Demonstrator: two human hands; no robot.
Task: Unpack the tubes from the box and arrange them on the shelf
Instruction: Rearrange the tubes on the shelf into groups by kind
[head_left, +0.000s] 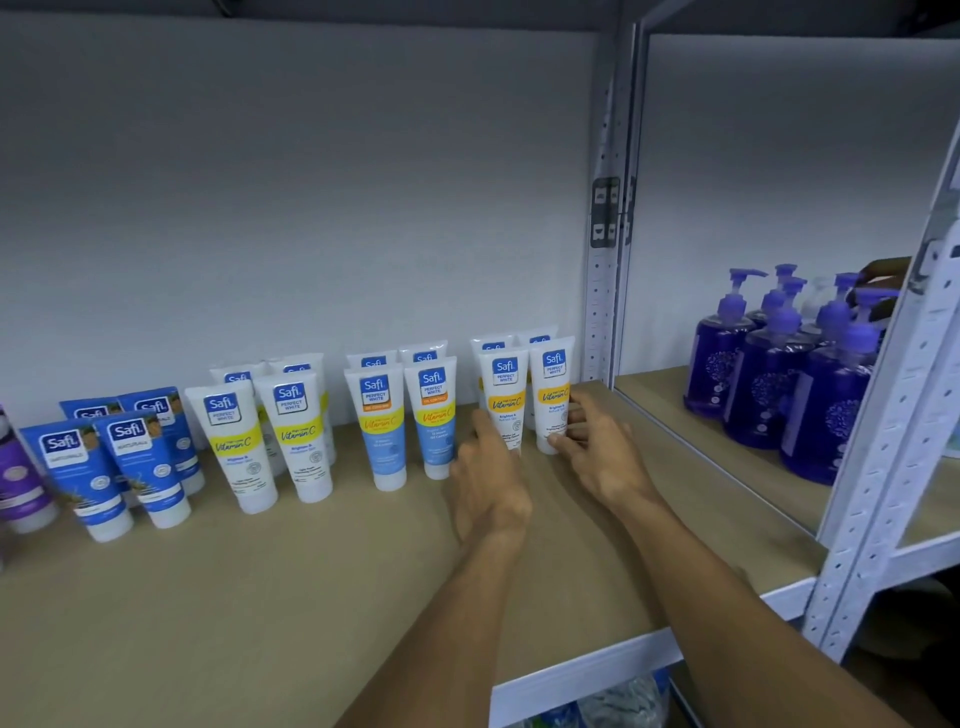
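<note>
The blue tubes (78, 470) are capped in white. The yellow-band tubes (235, 441) are white otherwise; the pale-blue tubes (382, 444) are topped white, banded yellow under a thin orange strip. The orange-band tubes (506, 397) are white too — every logo is set white on blue. The bottles (763, 379) are coloured deep purple, pumps a lighter violet, with a pale round motif. The shelf (260, 597) is tan, the uprights (880, 467) pale grey, dotted with holes.

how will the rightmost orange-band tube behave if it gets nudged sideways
Probably tips easily: the orange-band tube stands tall on its narrow cap, widest at the top. It would likely knock the neighbouring tube standing close beside it. Its plastic body looks soft, so the right hand, gripping near the cap, may dent it slightly.
</note>
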